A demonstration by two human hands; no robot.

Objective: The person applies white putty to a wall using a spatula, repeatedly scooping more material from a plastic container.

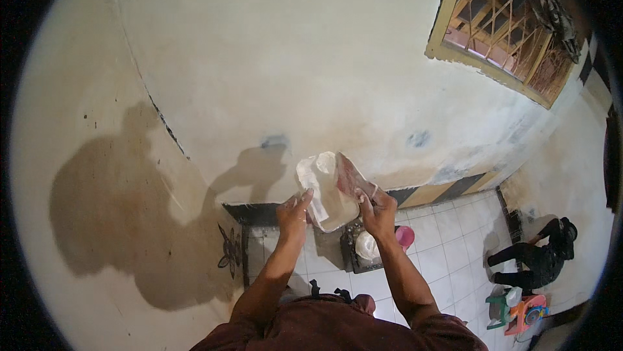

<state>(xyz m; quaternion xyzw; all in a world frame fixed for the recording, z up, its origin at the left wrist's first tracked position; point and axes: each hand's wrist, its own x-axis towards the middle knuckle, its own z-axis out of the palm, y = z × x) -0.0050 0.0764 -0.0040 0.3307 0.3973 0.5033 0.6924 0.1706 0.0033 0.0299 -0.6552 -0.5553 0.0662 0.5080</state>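
Note:
In front of the wall I hold up a shallow rounded-square container (324, 201) with white paste smeared inside. My left hand (294, 216) grips its left side, thumb up along the rim. My right hand (378, 213) is closed on a broad scraper (350, 179) with a reddish blade, which lies over the right part of the container. Below my hands a white bundle or bag (367, 244) rests on a dark stand (357, 261), beside a pink bucket (405, 237).
The pale wall (279, 59) has cracks and patches; a barred window (500, 33) is at the upper right. A person in dark clothes (538, 260) bends near the right wall, beside green (496, 309) and orange (519, 318) plastic items on the tiled floor (448, 266).

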